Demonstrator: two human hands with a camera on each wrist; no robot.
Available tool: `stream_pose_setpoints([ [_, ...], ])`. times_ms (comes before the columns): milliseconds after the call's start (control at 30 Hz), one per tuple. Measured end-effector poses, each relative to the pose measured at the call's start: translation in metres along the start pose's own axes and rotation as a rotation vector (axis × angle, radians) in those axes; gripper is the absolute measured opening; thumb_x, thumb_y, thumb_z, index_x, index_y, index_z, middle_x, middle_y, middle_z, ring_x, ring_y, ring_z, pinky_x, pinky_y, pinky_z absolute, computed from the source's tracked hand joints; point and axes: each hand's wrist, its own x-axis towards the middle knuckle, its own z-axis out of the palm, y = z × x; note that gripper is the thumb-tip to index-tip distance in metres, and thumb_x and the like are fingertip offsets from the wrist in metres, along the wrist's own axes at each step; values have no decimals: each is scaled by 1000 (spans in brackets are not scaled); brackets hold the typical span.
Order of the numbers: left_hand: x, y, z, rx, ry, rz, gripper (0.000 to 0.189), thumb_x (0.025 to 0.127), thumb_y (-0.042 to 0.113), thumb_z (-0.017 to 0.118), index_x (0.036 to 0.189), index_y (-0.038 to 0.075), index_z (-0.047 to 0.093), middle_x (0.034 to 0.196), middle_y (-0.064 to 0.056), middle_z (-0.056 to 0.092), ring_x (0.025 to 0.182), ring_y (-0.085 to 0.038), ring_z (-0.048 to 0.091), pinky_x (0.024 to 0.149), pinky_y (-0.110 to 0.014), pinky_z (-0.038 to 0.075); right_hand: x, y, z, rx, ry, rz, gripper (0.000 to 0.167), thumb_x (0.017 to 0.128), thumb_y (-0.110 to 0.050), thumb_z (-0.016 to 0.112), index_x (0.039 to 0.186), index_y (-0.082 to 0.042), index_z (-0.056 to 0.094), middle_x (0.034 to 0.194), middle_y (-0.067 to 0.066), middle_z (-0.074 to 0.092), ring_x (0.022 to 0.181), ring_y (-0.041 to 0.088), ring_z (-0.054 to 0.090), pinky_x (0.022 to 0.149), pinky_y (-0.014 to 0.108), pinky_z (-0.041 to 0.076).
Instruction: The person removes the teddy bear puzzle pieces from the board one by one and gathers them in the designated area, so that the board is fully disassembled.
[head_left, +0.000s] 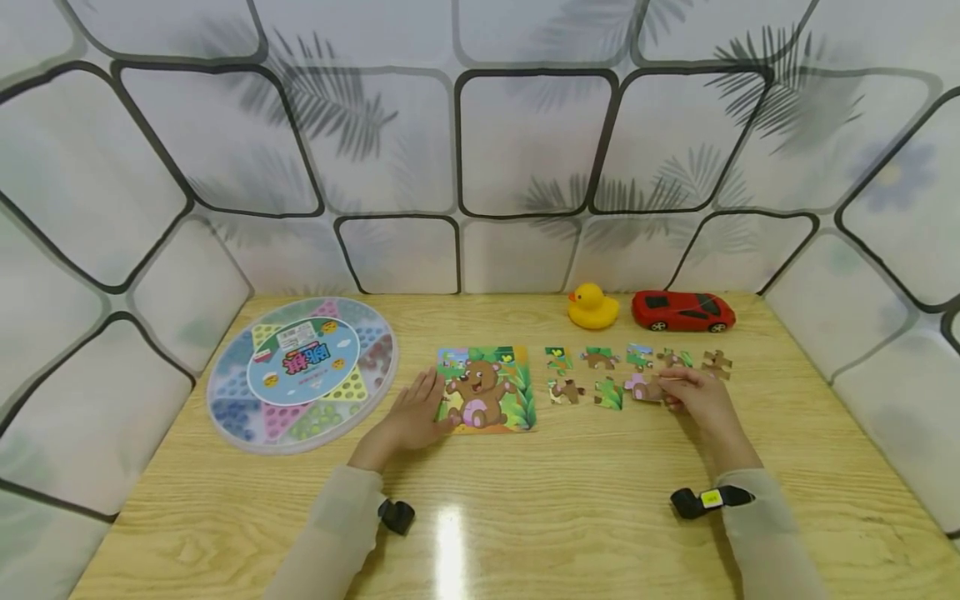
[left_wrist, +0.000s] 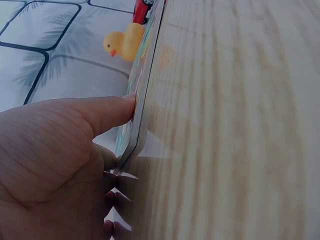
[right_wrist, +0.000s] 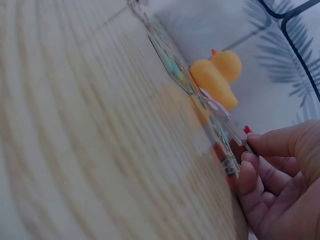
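A square picture board [head_left: 486, 390] with a brown bear on it lies flat on the table. My left hand [head_left: 411, 412] rests at its left edge, fingers straight; the thumb [left_wrist: 112, 112] touches the board near its front corner. Farther right, my right hand [head_left: 701, 402] pinches a pink and brown jigsaw piece [head_left: 642, 387] between thumb and fingers. In the right wrist view that piece [right_wrist: 220, 107] is tilted up off the table. Several loose jigsaw pieces [head_left: 566, 391] lie in two rows between the board and my right hand and behind that hand.
A round Chinese checkers set [head_left: 258, 429] in clear packaging lies at the left. Along the back stand a yellow rubber duck [head_left: 592, 308] and a red toy car [head_left: 682, 312]. Patterned panels [head_left: 405, 258] enclose the wooden table [head_left: 570, 508] behind and at both sides.
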Motion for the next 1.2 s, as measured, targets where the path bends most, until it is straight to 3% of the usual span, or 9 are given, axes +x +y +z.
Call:
stream_pose_setpoints([
  [367, 0, 0, 0, 6, 4, 8, 77, 99, 38, 46, 149, -6, 7, 156, -22, -2, 143, -36, -4, 113, -54, 3, 1, 2, -3, -24, 31, 9, 39, 92, -11, 61, 120, 15, 52, 72, -18, 60, 62, 0, 55, 56, 18, 49],
  [600, 0, -1, 0, 8, 5, 7, 77, 99, 38, 45, 149, -6, 7, 156, -22, -3, 143, -36, -5, 113, -54, 3, 0, 3, -6, -116, 76, 10, 37, 92, -17, 62, 115, 11, 56, 70, -13, 57, 61, 2, 51, 52, 20, 43],
  [1033, -2, 1, -1, 5, -2, 8, 77, 99, 38, 46, 149, -6, 7, 156, -22, -3, 143, -36, -5, 113, -55, 3, -3, 8, -10, -18, 64, 12, 32, 90, -16, 65, 109, 9, 60, 66, -12, 58, 57, 2, 51, 49, 19, 43],
  [1200, -1, 0, -1, 6, 1, 4, 77, 99, 38, 46, 149, -6, 7, 156, -22, -3, 143, -36, -5, 113, -54, 3, -3, 7, -11, 0, 66, 27, 24, 90, -17, 66, 105, 2, 63, 67, -14, 58, 58, 2, 52, 50, 19, 44],
])
